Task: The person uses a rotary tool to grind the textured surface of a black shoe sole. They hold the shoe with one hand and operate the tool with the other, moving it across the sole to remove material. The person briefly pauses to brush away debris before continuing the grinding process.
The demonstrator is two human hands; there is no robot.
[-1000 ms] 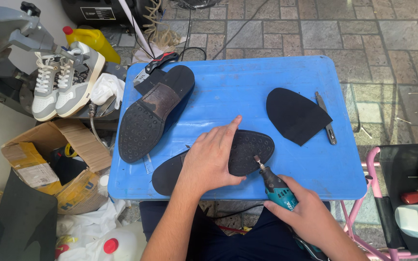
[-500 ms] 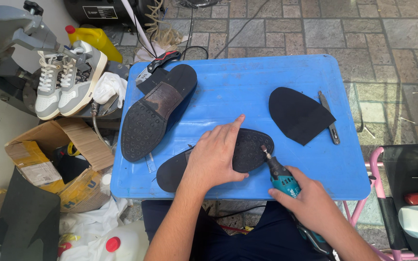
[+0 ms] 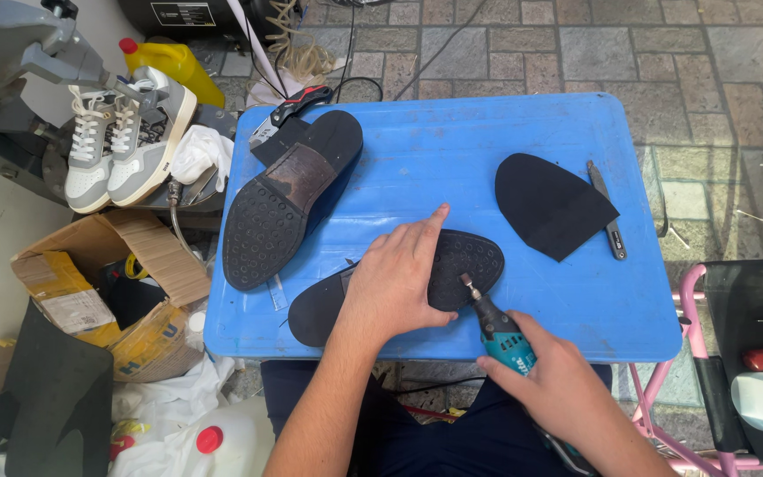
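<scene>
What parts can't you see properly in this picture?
- Head view: the middle of the black sole is covered by the left hand.
- Head view: the rear of the teal rotary tool sits inside the right hand.
- Head view: the tool's tip is too small to tell whether it touches the sole.
- Head view: the white jug is cut off by the bottom edge.
</scene>
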